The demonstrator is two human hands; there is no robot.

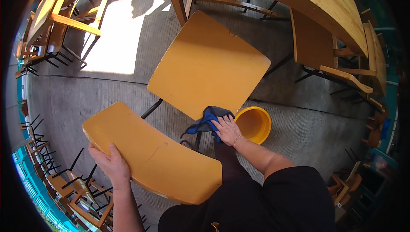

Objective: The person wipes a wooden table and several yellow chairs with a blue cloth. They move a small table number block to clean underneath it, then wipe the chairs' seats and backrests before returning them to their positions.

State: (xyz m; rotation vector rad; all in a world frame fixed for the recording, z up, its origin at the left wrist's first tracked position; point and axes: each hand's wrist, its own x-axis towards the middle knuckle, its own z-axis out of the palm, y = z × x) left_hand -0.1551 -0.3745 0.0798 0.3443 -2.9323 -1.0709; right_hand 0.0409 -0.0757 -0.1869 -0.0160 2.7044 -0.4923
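Observation:
A chair with black metal legs stands before me, its wooden seat (208,65) flat and its curved wooden backrest (153,155) nearer to my body. My left hand (112,164) grips the backrest at its left edge, thumb on top. At the seat's near corner, my right hand (227,131) lies on a blue and dark grey cloth (209,120), pressing it against the corner, with part of the cloth hanging down. The fingertips partly sink into the cloth's folds. Just right of this hand is a yellow plastic bucket (268,124), whose contents I cannot make out.
A large wooden table (320,4) spans the top right, with a wooden chair (312,39) beside it. Another table (77,23) and chairs stand at the upper left. Several stacked or upturned chairs (80,187) line the lower left. Sunlight falls on the grooved concrete floor (115,87).

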